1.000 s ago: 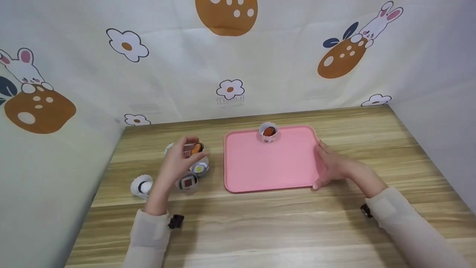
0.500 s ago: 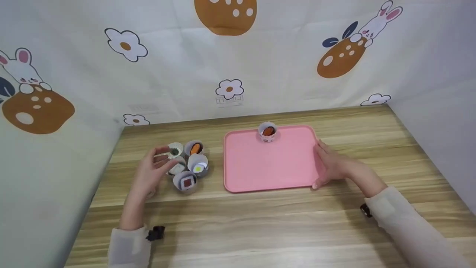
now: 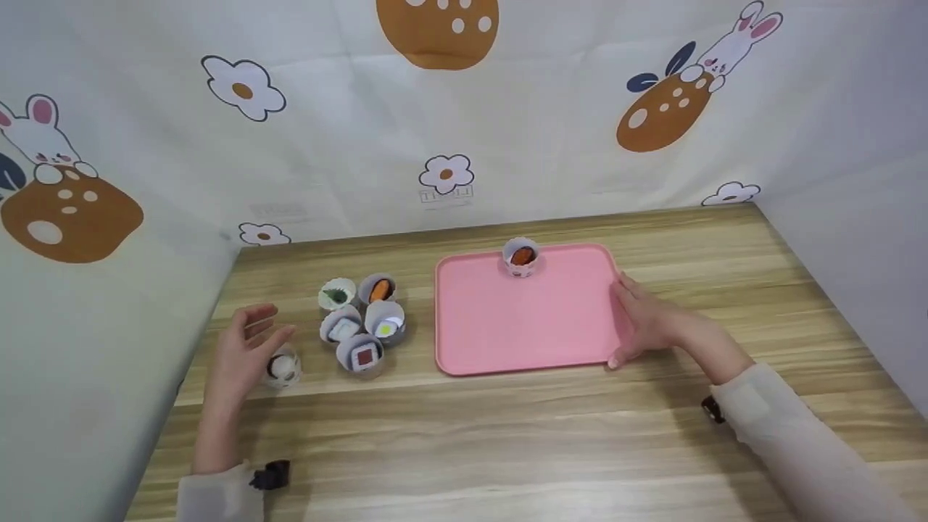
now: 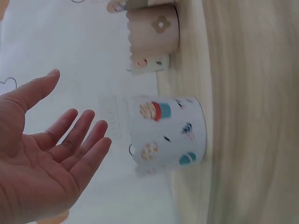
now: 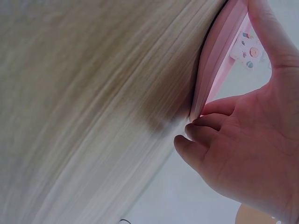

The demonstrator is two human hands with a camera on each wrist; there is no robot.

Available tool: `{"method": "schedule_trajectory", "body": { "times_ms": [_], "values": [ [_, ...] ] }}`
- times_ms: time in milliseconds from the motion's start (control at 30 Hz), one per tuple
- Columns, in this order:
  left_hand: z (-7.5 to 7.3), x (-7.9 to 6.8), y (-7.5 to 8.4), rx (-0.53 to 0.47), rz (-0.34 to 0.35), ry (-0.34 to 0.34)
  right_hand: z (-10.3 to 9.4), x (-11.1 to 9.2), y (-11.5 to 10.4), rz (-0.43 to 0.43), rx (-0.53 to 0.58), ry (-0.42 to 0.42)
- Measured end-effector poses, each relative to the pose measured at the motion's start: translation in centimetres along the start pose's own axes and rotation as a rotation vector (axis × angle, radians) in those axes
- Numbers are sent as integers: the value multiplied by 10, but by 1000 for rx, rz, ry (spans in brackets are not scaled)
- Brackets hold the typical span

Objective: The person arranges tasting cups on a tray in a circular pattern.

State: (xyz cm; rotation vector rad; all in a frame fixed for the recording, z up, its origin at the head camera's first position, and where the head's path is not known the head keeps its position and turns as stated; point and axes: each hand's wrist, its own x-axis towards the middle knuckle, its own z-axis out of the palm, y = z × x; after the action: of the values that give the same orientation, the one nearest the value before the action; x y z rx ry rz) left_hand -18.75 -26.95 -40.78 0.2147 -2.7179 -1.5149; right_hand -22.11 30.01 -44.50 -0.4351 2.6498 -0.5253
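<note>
In the head view my left hand [image 3: 239,355] is beside a lone paper cupcake cup [image 3: 284,368] with a round white piece in it. The hand's fingers are loosely bent and hold nothing. In the left wrist view the printed cup [image 4: 168,135] stands just beyond my fingertips. My right hand [image 3: 649,322] lies along the right side of a pink tray [image 3: 533,319], thumb near its front corner and fingers further back. In the right wrist view, fingertips touch the tray's rim [image 5: 212,65]. One cup [image 3: 520,259] with an orange-red piece sits at the tray's back edge.
Between the left hand and the tray stands a cluster of several cups, holding a green piece [image 3: 336,296], an orange piece [image 3: 379,291], a white piece [image 3: 343,330], a yellow-and-white piece [image 3: 386,329] and a dark-red-centred square [image 3: 365,357]. A printed cloth [image 3: 348,159] hangs behind the wooden table.
My left hand has moved left and nearer, from over the clustered cups to the lone cup, uncovering the cluster. The right hand and tray stay as they were.
</note>
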Motion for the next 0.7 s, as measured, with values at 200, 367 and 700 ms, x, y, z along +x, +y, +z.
{"method": "schedule_trajectory", "body": {
  "times_ms": [200, 367, 700],
  "values": [
    [-12, -3, -17, 21, -11, 37, 0, 0, 0, -9, 10, 5],
    [-19, -4, -33, 54, -10, 10, -1, -3, 0, -19, 23, 14],
    [-29, -8, -52, 128, -72, -153, -1, -2, -1, -3, 16, 8]
  ]
}}
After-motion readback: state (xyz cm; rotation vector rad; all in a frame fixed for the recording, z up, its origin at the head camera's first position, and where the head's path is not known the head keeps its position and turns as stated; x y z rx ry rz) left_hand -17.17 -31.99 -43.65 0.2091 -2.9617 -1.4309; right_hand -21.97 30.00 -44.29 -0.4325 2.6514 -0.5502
